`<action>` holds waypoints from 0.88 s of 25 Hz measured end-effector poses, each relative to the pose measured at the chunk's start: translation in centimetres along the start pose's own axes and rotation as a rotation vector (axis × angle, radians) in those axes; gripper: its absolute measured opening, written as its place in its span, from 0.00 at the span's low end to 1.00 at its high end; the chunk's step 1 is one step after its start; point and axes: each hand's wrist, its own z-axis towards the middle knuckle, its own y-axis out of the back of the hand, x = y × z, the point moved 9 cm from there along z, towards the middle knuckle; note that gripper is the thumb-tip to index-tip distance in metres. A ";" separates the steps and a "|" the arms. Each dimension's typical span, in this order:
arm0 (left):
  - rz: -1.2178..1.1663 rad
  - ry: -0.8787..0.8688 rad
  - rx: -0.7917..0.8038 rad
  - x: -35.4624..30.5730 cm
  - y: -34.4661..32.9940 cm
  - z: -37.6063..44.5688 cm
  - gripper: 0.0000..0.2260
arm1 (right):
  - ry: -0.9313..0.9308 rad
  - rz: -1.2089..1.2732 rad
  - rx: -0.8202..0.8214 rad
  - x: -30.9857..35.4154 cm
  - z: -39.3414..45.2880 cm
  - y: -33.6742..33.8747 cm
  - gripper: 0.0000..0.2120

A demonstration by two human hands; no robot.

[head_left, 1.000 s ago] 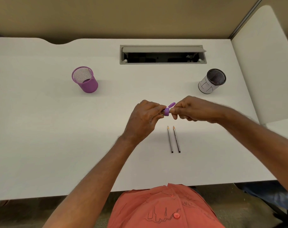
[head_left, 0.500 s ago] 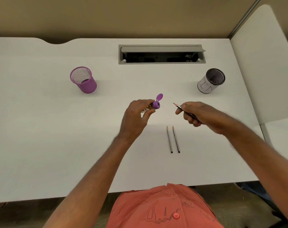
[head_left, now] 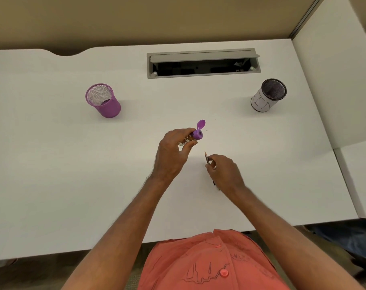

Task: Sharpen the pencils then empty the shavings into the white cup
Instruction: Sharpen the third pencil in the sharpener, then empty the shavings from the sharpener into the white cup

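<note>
desk, flat white laminate (head_left: 52, 164), is carrying a purple mesh cup (head_left: 103, 100) far left and the white-wrapped mesh cup (head_left: 267, 95) far right, marked with black lines, no readable text. hands are working apart: left hand (head_left: 173, 153) is gripping the clear sharpener with purple flip cap (head_left: 195, 136), lid open, shavings inside; right hand (head_left: 225, 171) is pinching a thin dark pencil (head_left: 207, 159) low over the desk. judging it is being set down; next, probably tipping shavings into the white cup.
</note>
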 end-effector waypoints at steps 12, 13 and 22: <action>-0.007 0.009 0.028 0.6 -1.1 -1.0 0.14 | 0.019 -0.050 -0.034 -0.2 -0.4 -3.1 0.11; -0.007 0.006 0.029 0.5 -1.3 -1.0 0.14 | 0.008 -0.037 -0.026 -0.3 -0.4 -3.1 0.11; -0.052 0.023 0.065 -0.5 -3.6 0.5 0.13 | -0.153 0.766 -0.105 -1.4 2.7 7.5 0.07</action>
